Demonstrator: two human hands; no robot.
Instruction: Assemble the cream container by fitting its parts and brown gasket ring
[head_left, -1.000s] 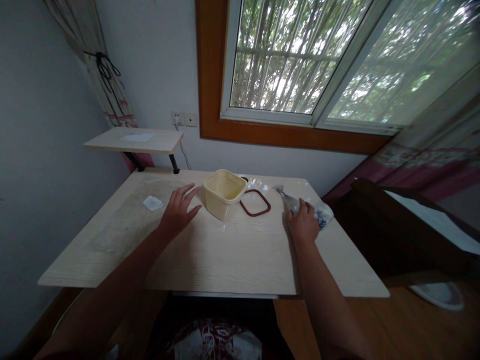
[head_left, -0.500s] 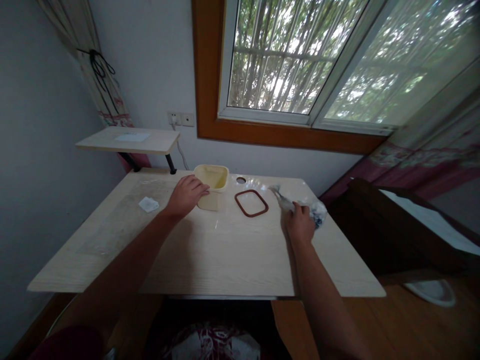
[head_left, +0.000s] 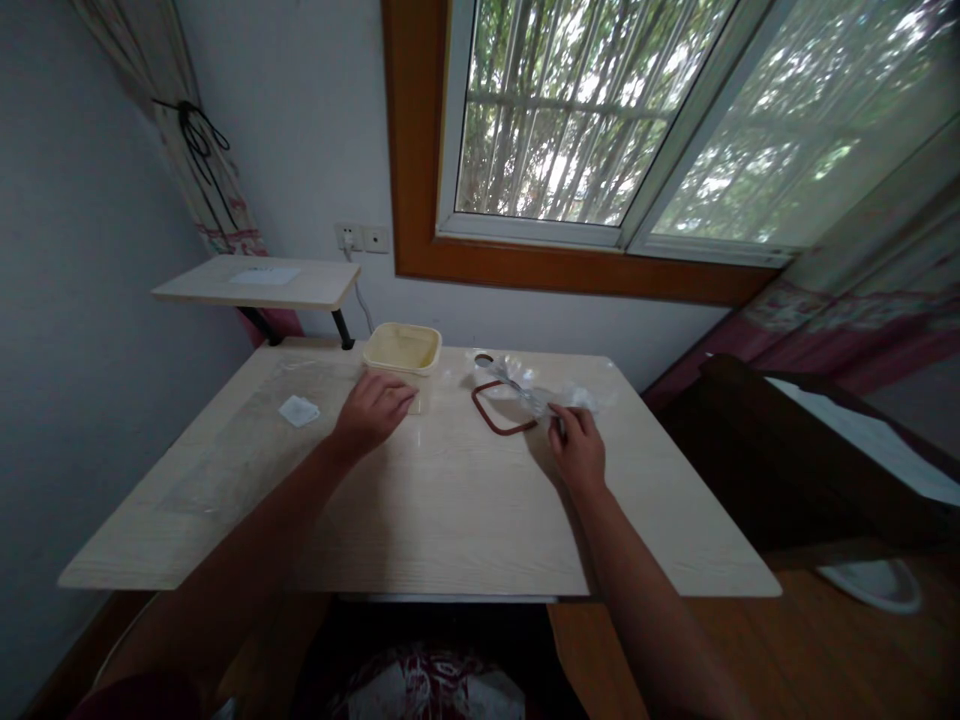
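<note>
My right hand (head_left: 577, 445) is closed on a crumpled clear plastic bag (head_left: 531, 398). The bag stretches left from my fingertips and overlaps the upper right part of a brown rounded-square ring (head_left: 484, 412). My left hand (head_left: 373, 408) is palm down just in front of a pale yellow tub (head_left: 403, 348), fingers loosely bent and nothing visible in them. The tub stands with its top uncovered near the back edge; whether my fingers touch it I cannot tell.
A clear sheet (head_left: 232, 430) covers part of the desk (head_left: 465, 530) on the left, with a small white packet (head_left: 298, 410) on it. Behind rises a small shelf (head_left: 315, 288) on black legs. A cable hole (head_left: 484, 360) sits near the back edge.
The tub has shifted left, and my left hand has come off its rim towards me. My right hand has carried the plastic bag left, so it now partly covers the brown ring.
</note>
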